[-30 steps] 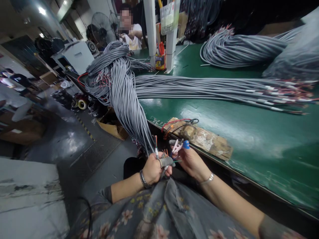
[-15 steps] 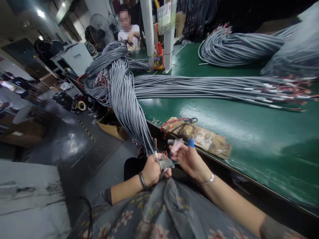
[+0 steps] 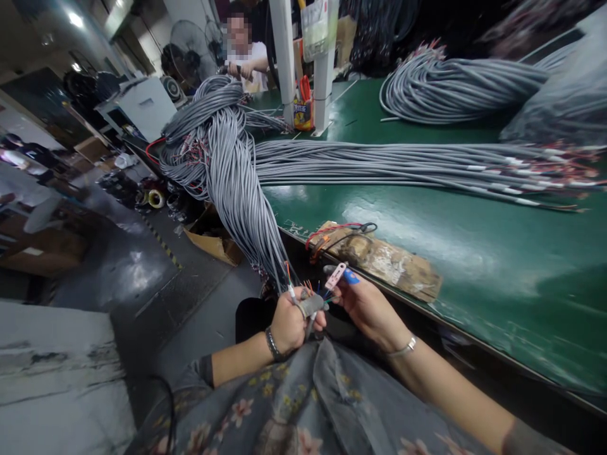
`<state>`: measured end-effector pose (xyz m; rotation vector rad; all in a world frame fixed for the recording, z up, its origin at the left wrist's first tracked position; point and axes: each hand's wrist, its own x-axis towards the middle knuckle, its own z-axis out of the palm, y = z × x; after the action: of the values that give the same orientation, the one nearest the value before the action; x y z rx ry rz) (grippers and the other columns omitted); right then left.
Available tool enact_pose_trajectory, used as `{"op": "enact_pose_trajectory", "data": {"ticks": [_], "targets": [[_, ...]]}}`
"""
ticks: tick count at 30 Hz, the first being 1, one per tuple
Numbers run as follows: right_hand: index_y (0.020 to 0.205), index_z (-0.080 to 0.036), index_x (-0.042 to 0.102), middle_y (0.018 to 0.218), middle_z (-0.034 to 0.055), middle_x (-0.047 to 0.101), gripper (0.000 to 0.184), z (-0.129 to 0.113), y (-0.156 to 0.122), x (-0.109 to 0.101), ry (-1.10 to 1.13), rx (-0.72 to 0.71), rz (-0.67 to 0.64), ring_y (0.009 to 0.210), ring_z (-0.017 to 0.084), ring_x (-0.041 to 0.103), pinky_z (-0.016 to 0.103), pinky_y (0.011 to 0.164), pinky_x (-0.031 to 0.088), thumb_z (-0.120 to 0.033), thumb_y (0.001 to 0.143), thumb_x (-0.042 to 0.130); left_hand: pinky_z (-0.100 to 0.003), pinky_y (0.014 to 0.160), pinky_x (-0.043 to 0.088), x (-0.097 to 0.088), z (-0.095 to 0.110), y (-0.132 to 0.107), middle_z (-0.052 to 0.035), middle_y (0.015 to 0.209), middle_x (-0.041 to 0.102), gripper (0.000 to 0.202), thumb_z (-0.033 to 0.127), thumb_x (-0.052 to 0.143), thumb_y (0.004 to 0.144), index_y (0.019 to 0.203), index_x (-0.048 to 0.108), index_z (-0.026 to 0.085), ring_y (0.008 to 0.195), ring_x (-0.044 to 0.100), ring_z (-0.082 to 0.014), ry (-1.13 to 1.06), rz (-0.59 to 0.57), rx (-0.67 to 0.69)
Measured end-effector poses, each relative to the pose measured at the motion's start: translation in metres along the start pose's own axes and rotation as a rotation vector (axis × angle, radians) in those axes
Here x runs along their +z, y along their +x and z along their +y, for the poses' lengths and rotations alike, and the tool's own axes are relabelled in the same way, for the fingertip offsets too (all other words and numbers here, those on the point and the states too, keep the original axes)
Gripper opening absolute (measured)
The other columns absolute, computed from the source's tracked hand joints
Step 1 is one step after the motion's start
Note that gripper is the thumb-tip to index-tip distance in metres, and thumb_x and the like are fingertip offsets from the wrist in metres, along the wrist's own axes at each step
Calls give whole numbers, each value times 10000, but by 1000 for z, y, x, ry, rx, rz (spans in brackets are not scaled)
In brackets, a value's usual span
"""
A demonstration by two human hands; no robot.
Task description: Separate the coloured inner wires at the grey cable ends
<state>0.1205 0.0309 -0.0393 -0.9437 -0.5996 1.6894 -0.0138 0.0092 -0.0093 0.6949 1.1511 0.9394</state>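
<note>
My left hand [image 3: 290, 323] is closed round the end of a grey cable [image 3: 310, 305], whose thin coloured wires fan out above my taped fingers. My right hand [image 3: 363, 302], with a blue cot on one fingertip, pinches a small pinkish clip-like tool [image 3: 336, 276] just right of those wires. A thick bundle of grey cables [image 3: 237, 183] hangs off the table edge down towards my left hand. Both hands work over my lap, below the edge of the green table [image 3: 474, 253].
A worn wooden block [image 3: 379, 258] with red and black wires lies on the table edge. More grey cable bundles [image 3: 427, 165] stretch across the table, and a coil [image 3: 450, 88] lies at the back. Another person [image 3: 246, 57] works at the far end. A cardboard box [image 3: 213, 240] sits on the floor.
My right hand has shifted slightly and turned the small tool so its flat side shows. The left hand keeps its grip on the cable end. The far person's hands have moved onto the cables.
</note>
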Motion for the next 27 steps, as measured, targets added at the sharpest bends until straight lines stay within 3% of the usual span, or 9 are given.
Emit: {"op": "enact_pose_trajectory", "data": {"ticks": [8,14,21,24,27], "targets": [[583,-215,594,521,-30,490,447,6,0,-3,-152,-236,201,503,120,395,269,518,350,-647,629,701,-200,348,289,-2,-2,3,2,392,541,383,471,746,498,546,530,158,311,421,-71,-33,3,-8],[741,-212,693,648,9,613,518,7,5,-1,57,57,-2,568,141,495,274,539,427,-691,547,721,-197,355,292,0,-2,4,10,395,539,398,480,747,494,543,505,167,317,421,-67,-17,19,-15],[691,-235,682,645,-3,631,399,8,10,1,116,6,20,608,160,537,296,603,458,-613,585,754,-203,375,331,-3,-7,6,7,403,540,408,488,752,496,549,508,166,340,453,-82,14,18,-22],[706,-240,685,685,6,657,446,5,7,3,140,38,10,622,163,559,287,584,459,-644,533,764,-206,378,344,-4,-7,4,6,403,541,412,495,755,503,550,516,162,340,453,-83,36,1,-11],[751,-240,695,728,26,678,521,2,3,3,147,87,-67,638,167,582,293,598,475,-728,568,678,-202,371,347,-5,-7,1,4,401,549,413,492,765,499,552,527,158,334,452,-82,30,-5,11]]}}
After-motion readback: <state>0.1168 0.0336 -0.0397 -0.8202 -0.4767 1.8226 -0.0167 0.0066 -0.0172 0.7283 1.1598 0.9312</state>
